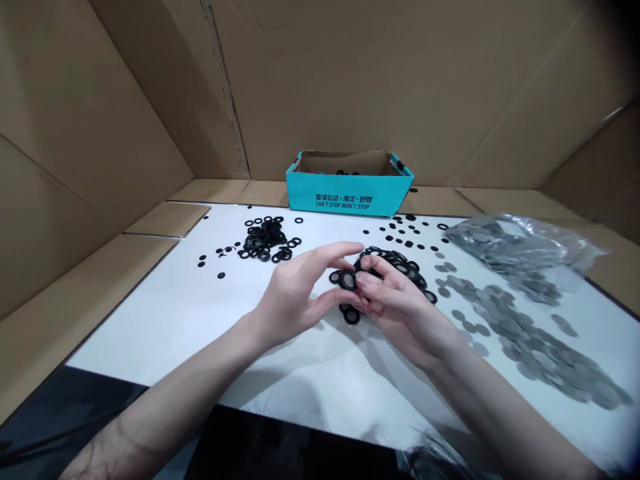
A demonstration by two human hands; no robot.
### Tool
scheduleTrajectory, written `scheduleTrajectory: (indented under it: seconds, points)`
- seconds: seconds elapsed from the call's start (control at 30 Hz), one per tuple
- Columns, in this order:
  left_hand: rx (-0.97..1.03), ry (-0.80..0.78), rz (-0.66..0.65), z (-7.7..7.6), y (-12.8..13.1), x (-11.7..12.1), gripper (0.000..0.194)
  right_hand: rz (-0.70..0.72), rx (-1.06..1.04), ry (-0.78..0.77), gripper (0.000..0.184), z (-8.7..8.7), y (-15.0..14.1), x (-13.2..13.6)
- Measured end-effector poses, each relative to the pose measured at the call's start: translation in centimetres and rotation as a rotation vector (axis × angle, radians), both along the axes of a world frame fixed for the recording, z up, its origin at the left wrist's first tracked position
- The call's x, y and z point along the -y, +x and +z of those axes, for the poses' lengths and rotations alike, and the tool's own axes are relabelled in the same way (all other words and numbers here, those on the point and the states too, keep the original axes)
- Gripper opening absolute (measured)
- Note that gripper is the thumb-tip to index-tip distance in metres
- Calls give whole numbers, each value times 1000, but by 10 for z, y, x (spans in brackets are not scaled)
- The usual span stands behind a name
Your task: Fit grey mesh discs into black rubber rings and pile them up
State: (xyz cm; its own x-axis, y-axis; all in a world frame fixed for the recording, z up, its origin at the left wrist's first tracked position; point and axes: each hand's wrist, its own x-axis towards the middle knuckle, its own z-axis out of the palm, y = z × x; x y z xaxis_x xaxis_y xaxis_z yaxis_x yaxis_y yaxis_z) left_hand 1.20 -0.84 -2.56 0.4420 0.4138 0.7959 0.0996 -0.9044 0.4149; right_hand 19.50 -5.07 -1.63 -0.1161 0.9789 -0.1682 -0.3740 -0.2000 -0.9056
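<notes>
A black rubber ring with a grey mesh disc in it (347, 280) is pinched at its right edge by the fingertips of my right hand (400, 300). My left hand (303, 283) curves around the ring from the left, its thumb and index finger wide apart. The left thumb tip meets the right fingertips just below the ring; whether it presses on the ring I cannot tell. Behind and beneath the hands lies a pile of black rings with grey centres (413, 270), partly hidden by my right hand. One more such ring (352, 316) lies at its near edge.
Black rings (265, 237) are heaped at the left. Small black discs (403, 232) lie scattered at the back right. Loose grey discs (530, 337) spread along the right beside a clear plastic bag (520, 247). A turquoise box (345, 193) stands at the back; cardboard walls (380, 87) surround the white table (165, 320).
</notes>
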Motion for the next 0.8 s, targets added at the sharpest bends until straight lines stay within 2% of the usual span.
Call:
scheduleTrajectory:
  seconds: [0.27,0.53,0.8]
  points:
    - [-47,-40,24,4,0,3,42,11,-38,-34,53,1,0,0]
    - [-58,24,39,1,1,2,45,-15,-87,-122,61,4,-3,1]
    - [-115,38,-23,6,-1,0,38,-17,-101,-139,68,1,-2,2]
